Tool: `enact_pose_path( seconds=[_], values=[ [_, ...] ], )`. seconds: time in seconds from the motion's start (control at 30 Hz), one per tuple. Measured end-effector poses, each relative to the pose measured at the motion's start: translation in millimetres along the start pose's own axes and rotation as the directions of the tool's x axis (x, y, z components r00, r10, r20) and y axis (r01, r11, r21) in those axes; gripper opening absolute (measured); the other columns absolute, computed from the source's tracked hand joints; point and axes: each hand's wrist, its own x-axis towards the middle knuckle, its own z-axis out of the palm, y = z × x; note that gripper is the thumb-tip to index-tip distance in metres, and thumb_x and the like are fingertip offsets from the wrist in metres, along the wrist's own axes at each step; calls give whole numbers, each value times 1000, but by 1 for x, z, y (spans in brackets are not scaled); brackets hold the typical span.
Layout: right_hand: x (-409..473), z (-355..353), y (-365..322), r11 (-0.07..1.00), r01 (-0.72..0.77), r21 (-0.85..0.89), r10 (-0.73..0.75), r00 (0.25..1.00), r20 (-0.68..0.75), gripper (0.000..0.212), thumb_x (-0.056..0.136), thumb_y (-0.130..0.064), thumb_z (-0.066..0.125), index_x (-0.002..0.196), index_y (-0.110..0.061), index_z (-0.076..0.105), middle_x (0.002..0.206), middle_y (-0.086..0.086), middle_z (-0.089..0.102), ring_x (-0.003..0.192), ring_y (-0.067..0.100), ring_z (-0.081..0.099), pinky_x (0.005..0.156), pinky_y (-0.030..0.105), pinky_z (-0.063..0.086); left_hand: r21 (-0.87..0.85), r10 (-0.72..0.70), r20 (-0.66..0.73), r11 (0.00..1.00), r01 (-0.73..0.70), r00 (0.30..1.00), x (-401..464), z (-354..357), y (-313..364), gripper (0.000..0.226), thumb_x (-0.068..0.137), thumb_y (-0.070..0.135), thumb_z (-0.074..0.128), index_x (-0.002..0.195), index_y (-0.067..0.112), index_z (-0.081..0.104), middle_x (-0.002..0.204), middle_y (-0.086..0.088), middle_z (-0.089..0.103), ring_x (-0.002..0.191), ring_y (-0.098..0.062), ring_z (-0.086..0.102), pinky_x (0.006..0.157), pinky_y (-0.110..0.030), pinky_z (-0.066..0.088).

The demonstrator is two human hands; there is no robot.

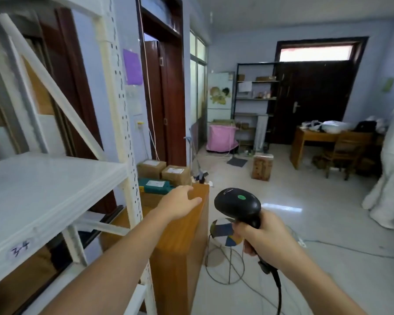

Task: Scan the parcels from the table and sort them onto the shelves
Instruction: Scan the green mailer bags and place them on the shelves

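Brown parcels (163, 170) lie just beyond the open, empty left hand (180, 203), the nearer one; the right hand (258, 236) grips the scanner (238, 204).

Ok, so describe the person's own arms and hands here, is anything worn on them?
Both forearms are bare right up to the bottom frame edge, with no sleeves showing. The left hand and right hand wear no gloves, and no watch, ring or wristband is visible.

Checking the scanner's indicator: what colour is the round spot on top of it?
Green, on the black scanner held in the right hand; head view.
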Motion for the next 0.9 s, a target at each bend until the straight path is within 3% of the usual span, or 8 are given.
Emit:
enact_pose_path(
  seconds=[0.27,0.43,0.57,0.67,0.73,0.83,0.9],
  values=[
    [148,-20,38,999,-7,-33,8,1000,25,6,92,-8,62,97,-6,63,51,-6,56,42,3,52,43,13,41,4,-49,52,999,49,997,150,59,-24,64,102,57,54,158,30,40,163,1,44,146,-22,46,115,-43,44],
    [268,-30,66,998,28,-65,-19,991,135,19,88,-13,66,95,4,63,64,3,58,55,8,57,56,25,48,23,-175,60,984,174,983,231,77,-51,68,99,64,54,158,34,39,162,0,46,144,-24,48,114,-46,46],
    [350,-20,78,997,76,-31,-66,965,253,19,84,-29,70,91,-11,65,62,-2,57,58,12,56,61,36,47,15,-247,49,969,246,968,280,81,-75,68,100,58,56,159,28,40,163,-2,44,147,-25,45,118,-45,42],
    [407,-1,85,994,107,-13,-96,934,345,23,71,-48,67,87,-33,65,60,-10,62,61,13,59,64,38,50,72,-283,49,957,280,958,313,80,-100,61,103,41,56,159,23,40,163,-4,44,147,-26,45,120,-43,40],
    [444,16,88,994,110,-20,-94,916,391,25,69,-54,66,90,-40,64,66,-16,65,69,11,63,68,37,53,54,-322,14,946,320,947,338,80,-121,62,102,46,57,158,23,44,160,-4,48,144,-27,49,118,-45,42],
    [502,43,92,991,131,-31,-105,896,432,15,80,-43,70,93,-37,65,72,-18,66,79,7,63,77,31,52,15,-396,-11,918,396,918,379,83,-155,54,106,31,54,158,22,44,161,-7,47,143,-29,48,118,-46,42],
    [537,61,95,992,125,-35,-96,890,446,16,82,-39,71,97,-39,65,79,-16,67,84,6,63,81,31,52,-33,-445,-23,895,444,895,407,87,-182,56,104,40,56,157,24,45,159,-6,49,141,-29,51,116,-46,44]
  ],
)
